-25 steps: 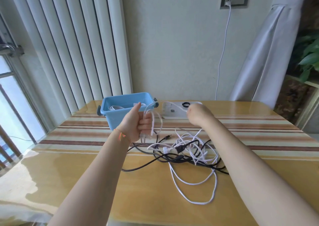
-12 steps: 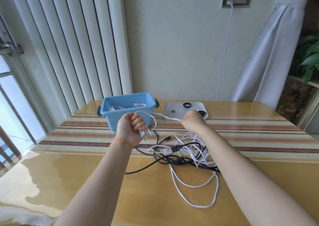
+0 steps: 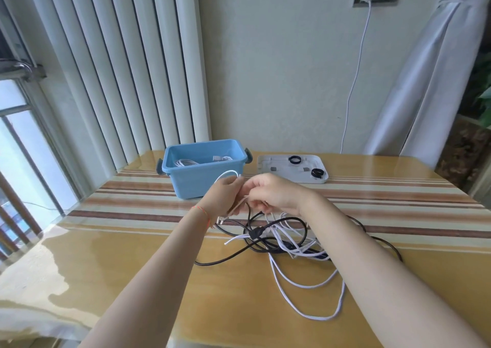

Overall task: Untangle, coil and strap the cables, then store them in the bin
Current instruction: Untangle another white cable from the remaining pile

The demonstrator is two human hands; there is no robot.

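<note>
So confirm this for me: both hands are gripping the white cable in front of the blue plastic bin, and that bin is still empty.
Not quite. The head view shows the blue plastic bin already holds coiled white cables. The rest stands: left hand and right hand both grip the white cable in front of it.

White cable (image 3: 305, 289): thin, loose, partly looped above the tangle, long loop trailing toward the table's near edge

Black cable (image 3: 225, 258): thicker, intertwined with the white at table centre, 1 end running left

Blue bin (image 3: 203, 171): rectangular, open, dark side latches, upright near the table's far edge, left of centre; coiled white cables inside

2 black straps (image 3: 295, 159): ring-shaped, right of the bin
</note>
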